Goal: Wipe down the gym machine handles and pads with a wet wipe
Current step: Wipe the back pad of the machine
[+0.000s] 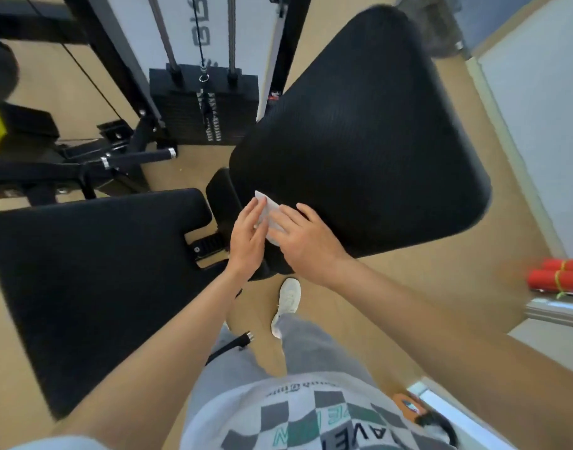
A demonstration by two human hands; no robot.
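Pressed by the flat-fingered left hand [249,237] and right hand [299,237], the wet wipe [269,209] should be swept from the pad's [359,141] 7 o'clock corner.

The white panel [252,37] behind the weight stack [181,108] bears large dark letters turned sideways. They look like "G6", and the rest is cut off. A strip of small marks runs down the stack, too fine to read. The shirt [278,423] shows upside-down "AVE" in dark letters, blurred green letters beside it, and a small unreadable line.
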